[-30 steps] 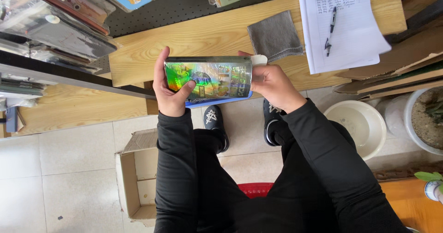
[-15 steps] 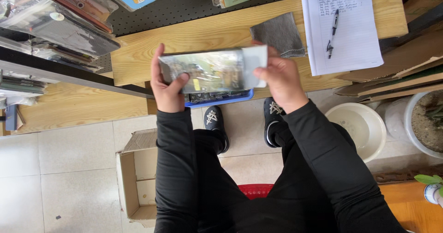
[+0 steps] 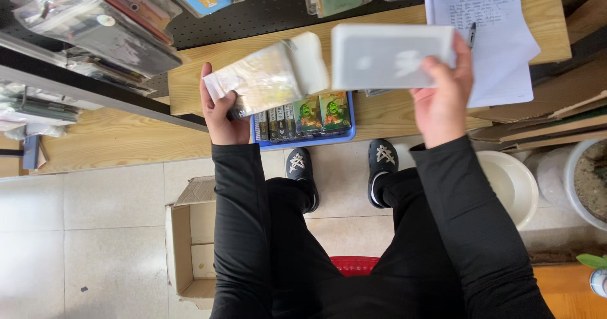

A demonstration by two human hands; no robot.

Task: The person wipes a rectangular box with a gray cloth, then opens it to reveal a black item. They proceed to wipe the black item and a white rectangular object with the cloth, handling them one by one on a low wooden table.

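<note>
The left hand (image 3: 222, 113) is gripping a clear plastic pouch (image 3: 265, 79), its long axis running left-right, while the right hand (image 3: 442, 94) is clamping a white flat case (image 3: 389, 56), likewise lying crosswise.

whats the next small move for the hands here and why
Probably bring the two hands together. The left hand holds a clear plastic sleeve and the right hand holds a white case, held apart above the wooden bench, so lining the case up with the sleeve looks the likely step.
</note>
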